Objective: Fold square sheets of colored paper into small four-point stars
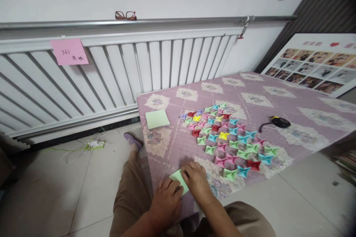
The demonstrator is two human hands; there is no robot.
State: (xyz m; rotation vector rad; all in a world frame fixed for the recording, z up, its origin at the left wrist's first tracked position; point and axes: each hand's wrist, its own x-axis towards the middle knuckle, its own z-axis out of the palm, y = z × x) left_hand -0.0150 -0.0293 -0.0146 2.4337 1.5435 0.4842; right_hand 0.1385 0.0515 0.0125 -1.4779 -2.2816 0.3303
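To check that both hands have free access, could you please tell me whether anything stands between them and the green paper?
Nothing visible does: the left hand and right hand both touch the green paper. The folded paper pieces lie to its right and the paper stack farther back, neither in between.

The view comes from one head-worn camera. Mounting position: above the near edge of the desk (pixel 180 146), on the wearer's side. Orientation: forward and downward, across the desk surface. Nearest to the lens, at the desk's near edge, are the forearms, the left hand (pixel 167 197), the right hand (pixel 196 177) and the trousers (pixel 250 216). Coverage is wide: floor (pixel 100 189) to the left of the desk, radiator (pixel 155 64) beyond its far edge, photo board (pixel 314 61) behind its far right part. The frame's right border cuts off the desk.
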